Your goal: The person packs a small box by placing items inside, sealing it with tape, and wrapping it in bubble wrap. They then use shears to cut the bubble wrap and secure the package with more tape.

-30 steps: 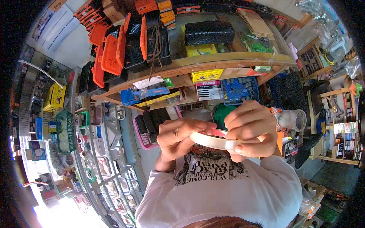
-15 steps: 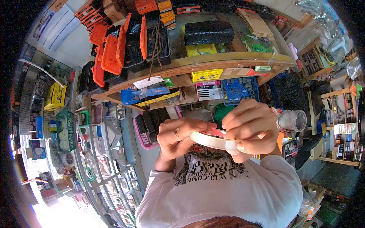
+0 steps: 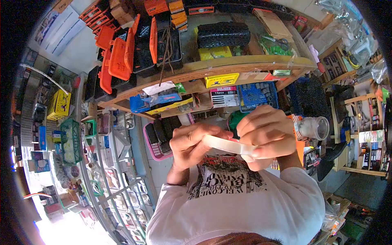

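A roll of whitish tape [image 3: 226, 145] is held in front of my chest, its smooth outer band facing the camera and a bit of red showing at its inner edge. My left hand [image 3: 188, 143] is closed on the roll's left side, fingers bent over the top. On the other side my right hand [image 3: 267, 136] pinches the roll's right end between thumb and curled fingers. Whether a tape end is lifted there cannot be made out, because the fingers cover it.
Beyond my hands runs a wooden-edged shelf [image 3: 228, 63] with open orange-lidded cases [image 3: 120, 63]. Below it sit a blue basket [image 3: 258, 98] and a pink basket [image 3: 151, 143]. A clear plastic jar [image 3: 313, 128] is right of my right hand; metal racks [image 3: 110, 192] stand left.
The tape roll has tilted so that its outer band faces the camera more and its opening shows less. Both hands still hold it, nearly in the same place.
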`<state>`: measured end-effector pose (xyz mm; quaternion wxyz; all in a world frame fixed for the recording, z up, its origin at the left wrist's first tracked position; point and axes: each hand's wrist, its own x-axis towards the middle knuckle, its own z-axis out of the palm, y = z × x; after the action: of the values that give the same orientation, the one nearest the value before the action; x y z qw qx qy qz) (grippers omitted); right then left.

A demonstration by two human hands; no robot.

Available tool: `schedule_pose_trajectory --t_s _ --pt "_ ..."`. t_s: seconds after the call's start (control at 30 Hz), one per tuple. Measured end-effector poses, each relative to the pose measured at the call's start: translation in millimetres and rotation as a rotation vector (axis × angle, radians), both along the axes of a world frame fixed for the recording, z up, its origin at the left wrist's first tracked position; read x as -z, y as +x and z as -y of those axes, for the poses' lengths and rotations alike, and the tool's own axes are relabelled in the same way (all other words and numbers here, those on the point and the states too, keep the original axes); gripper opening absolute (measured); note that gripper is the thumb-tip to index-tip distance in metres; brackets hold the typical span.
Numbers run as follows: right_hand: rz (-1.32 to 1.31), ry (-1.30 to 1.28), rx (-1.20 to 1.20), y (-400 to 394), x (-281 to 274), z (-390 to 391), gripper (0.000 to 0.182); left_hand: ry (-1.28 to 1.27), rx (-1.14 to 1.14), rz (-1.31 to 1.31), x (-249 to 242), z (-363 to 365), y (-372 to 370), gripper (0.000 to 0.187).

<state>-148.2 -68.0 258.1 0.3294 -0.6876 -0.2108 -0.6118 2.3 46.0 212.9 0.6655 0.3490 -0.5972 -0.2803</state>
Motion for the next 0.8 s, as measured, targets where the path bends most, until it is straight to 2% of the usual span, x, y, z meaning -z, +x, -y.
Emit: schedule_pose_trajectory --t_s 0.1,0.2,0.3,0.4,0.53,0.63,0.7,0.77,0.8 --pt "-0.039 -0.027 0.057 2 2 1 0.021 -0.015 0.011 -0.015 1 2 2 0.018" --pt "-0.223 -0.034 -0.02 -9 -3 8 0.026 0.017 -0.004 -0.071 3 0 3 0.022" --pt "-0.267 -0.003 -0.036 -8 -9 15 0.016 0.074 -0.025 -0.116 8 -4 7 0.028" --pt "-0.417 -0.044 -0.095 -12 -25 30 0.011 0.154 -0.032 -0.081 11 -8 13 0.031" --pt "-0.508 -0.01 -0.105 -13 -27 33 0.021 0.174 -0.007 -0.154 18 -6 12 0.032" --pt "-0.565 -0.084 0.038 -9 -25 33 0.021 0.317 0.012 -0.222 26 -7 13 0.031" --pt "-0.585 -0.061 0.149 -3 -19 28 0.013 0.344 0.114 -0.333 29 -4 14 0.031" --pt "-0.661 -0.072 0.256 0 -8 28 0.012 0.407 0.237 -0.446 43 -3 18 0.032" --pt "-0.671 -0.052 0.289 3 0 29 0.011 0.46 0.23 -0.473 49 -4 17 0.033"
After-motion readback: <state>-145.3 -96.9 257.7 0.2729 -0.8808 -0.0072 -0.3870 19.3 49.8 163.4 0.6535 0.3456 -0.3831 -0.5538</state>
